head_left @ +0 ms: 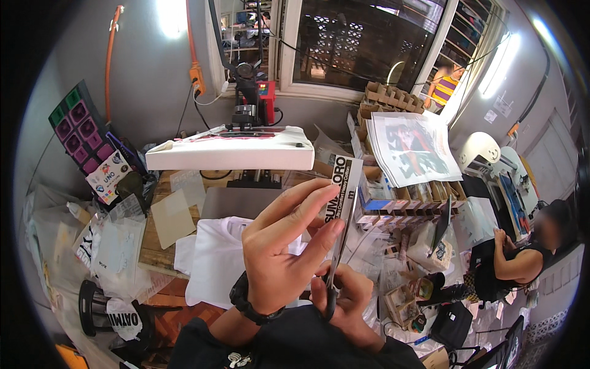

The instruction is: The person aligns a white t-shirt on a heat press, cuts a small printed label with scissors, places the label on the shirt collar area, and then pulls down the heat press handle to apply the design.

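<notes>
My left hand (286, 237), with a black watch on its wrist, pinches a strip of white film (349, 169) printed with black lettering. The strip is held upright in front of me. My right hand (351, 292) grips a pair of scissors (332, 301) by the dark handles. Their blades point up and away along the right edge of the strip, close to my left fingertips; whether they are cutting into it I cannot tell. Below and behind my left hand lies a folded white T-shirt (209, 264) on the grey lower plate (230, 203) of a heat press.
The heat press's white upper plate (230, 157) hangs beyond my hands. Cardboard boxes (393, 197) bear a stack of printed sheets (415, 147) at the right. Plastic-bagged goods (117, 246) crowd the left. A person in black (516, 264) works at the far right.
</notes>
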A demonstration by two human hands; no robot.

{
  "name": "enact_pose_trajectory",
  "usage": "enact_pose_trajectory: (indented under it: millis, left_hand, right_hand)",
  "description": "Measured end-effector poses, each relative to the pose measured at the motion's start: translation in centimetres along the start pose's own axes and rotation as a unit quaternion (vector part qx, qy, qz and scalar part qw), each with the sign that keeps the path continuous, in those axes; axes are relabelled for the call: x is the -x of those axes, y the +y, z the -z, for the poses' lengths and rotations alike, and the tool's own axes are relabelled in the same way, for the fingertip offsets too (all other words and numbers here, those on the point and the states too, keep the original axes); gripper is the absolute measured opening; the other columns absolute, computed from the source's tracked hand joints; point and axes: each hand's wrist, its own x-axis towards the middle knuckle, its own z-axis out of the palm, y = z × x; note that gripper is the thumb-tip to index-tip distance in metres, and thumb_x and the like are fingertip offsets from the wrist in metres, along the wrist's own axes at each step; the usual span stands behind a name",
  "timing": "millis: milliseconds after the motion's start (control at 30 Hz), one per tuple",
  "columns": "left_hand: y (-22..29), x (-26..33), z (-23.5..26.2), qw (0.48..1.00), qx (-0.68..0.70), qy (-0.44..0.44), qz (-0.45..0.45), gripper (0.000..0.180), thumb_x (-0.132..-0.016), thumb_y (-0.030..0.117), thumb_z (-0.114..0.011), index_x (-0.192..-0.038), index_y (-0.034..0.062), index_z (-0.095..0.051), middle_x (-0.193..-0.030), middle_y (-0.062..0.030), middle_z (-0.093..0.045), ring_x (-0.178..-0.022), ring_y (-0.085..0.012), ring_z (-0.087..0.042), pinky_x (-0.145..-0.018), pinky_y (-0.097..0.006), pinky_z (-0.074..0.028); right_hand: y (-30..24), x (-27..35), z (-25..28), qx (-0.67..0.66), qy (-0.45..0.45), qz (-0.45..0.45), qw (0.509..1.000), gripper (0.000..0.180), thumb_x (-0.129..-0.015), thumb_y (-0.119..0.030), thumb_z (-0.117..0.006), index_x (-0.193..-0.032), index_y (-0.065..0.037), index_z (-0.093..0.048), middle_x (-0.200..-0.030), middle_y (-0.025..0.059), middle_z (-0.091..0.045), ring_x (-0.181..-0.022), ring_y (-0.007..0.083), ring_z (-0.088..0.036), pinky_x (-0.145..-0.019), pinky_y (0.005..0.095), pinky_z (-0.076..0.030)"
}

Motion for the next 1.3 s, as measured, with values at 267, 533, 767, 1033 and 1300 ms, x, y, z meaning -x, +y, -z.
enact_pose_trajectory:
  millis: [267, 533, 767, 1033, 1300]
  left_hand:
    - [-0.1, 0.2, -0.8, 1.000, 0.008, 0.006, 0.007, 0.037, -0.081, -0.004, -0.073, -0.117, -0.0038, -0.066, -0.115, -0.0148, -0.066, -0.073, -0.0116, -0.067, -0.065, -0.024, -0.053]
    - [-1.1, 0.1, -1.5, 1.000, 0.026, -0.005, 0.009, 0.037, -0.082, -0.005, -0.072, -0.118, -0.0033, -0.066, -0.117, -0.0144, -0.066, -0.074, -0.0122, -0.068, -0.065, -0.024, -0.053]
    - [-3.0, 0.5, -2.9, 0.997, 0.039, -0.031, 0.051, 0.037, -0.082, -0.003, -0.071, -0.119, -0.0020, -0.066, -0.118, -0.0124, -0.066, -0.075, -0.0121, -0.068, -0.067, -0.024, -0.053]
    - [-8.8, 1.4, -6.4, 0.981, 0.081, -0.082, 0.153, 0.038, -0.084, -0.003, -0.071, -0.122, -0.0042, -0.064, -0.119, -0.0082, -0.064, -0.078, -0.0060, -0.063, -0.070, -0.020, -0.050]
    - [-12.4, 3.3, -8.9, 0.964, 0.098, -0.093, 0.231, 0.038, -0.083, 0.000, -0.072, -0.121, -0.0003, -0.066, -0.107, -0.0017, -0.067, -0.076, -0.0039, -0.057, -0.068, -0.019, -0.046]
  right_hand:
    - [0.2, 0.3, 0.0, -0.029, 0.023, -0.046, 0.998, 0.019, -0.076, -0.007, -0.075, -0.092, -0.003, -0.066, -0.059, 0.0039, -0.055, -0.049, 0.0127, -0.055, -0.050, 0.0246, -0.042]
    - [0.3, 0.5, 0.1, -0.054, 0.036, -0.099, 0.993, 0.017, -0.080, -0.009, -0.073, -0.093, -0.002, -0.065, -0.058, 0.0019, -0.054, -0.050, 0.0074, -0.051, -0.050, 0.0229, -0.040]
    - [1.9, 0.3, 0.3, -0.052, 0.058, -0.133, 0.988, 0.014, -0.085, -0.010, -0.071, -0.093, -0.001, -0.064, -0.059, 0.0018, -0.058, -0.051, 0.0059, -0.053, -0.051, 0.0213, -0.041]
    - [5.1, -0.5, 0.5, -0.112, 0.095, -0.284, 0.948, 0.023, -0.094, -0.020, -0.066, -0.095, 0.003, -0.064, -0.059, 0.0012, -0.058, -0.048, 0.0066, -0.055, -0.045, 0.0225, -0.043]
    - [8.3, 0.0, 2.3, -0.133, 0.148, -0.338, 0.920, 0.025, -0.094, -0.019, -0.068, -0.104, 0.003, -0.064, -0.069, 0.0048, -0.064, -0.056, 0.0091, -0.060, -0.048, 0.0238, -0.047]
